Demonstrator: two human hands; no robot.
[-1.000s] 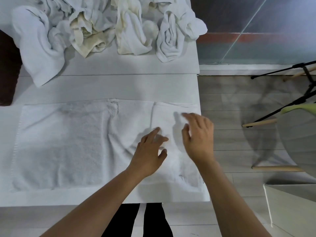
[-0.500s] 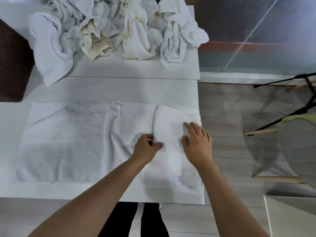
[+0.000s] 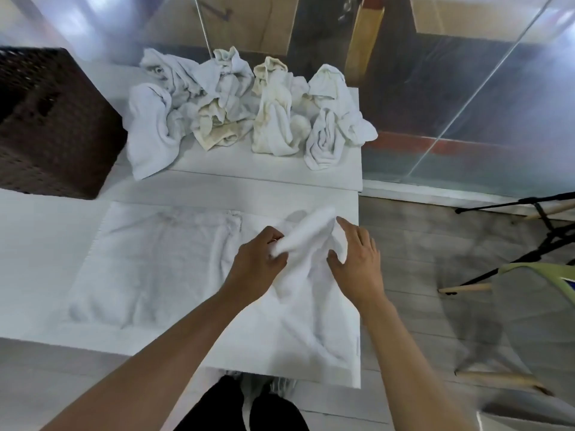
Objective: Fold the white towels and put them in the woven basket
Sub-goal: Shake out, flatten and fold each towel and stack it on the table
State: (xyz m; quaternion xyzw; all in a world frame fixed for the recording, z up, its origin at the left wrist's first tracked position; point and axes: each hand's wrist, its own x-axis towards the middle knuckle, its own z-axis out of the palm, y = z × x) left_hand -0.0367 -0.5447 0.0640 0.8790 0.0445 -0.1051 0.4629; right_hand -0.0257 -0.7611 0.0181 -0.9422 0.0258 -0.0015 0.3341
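Observation:
A white towel [image 3: 149, 269] lies spread across the white table [image 3: 37, 231]. Its right part is bunched up into a raised fold. My left hand [image 3: 259, 256] pinches that fold at its near end and lifts it off the table. My right hand [image 3: 357, 259] rests just right of the fold, fingers extended against the cloth near the towel's right edge. A heap of crumpled white and cream towels [image 3: 242, 107] sits at the back of the table. The dark brown woven basket [image 3: 53, 119] stands at the far left.
The table's right edge [image 3: 359, 275] runs just past my right hand, with wooden floor [image 3: 435, 237] beyond. A green chair [image 3: 538, 306] and a black tripod [image 3: 547, 225] stand at the right. A glass wall rises behind the heap.
My left hand has closed on the towel's right part and raised it into a fold. My right hand shifted slightly up alongside it. The view tilted up, showing more of the basket.

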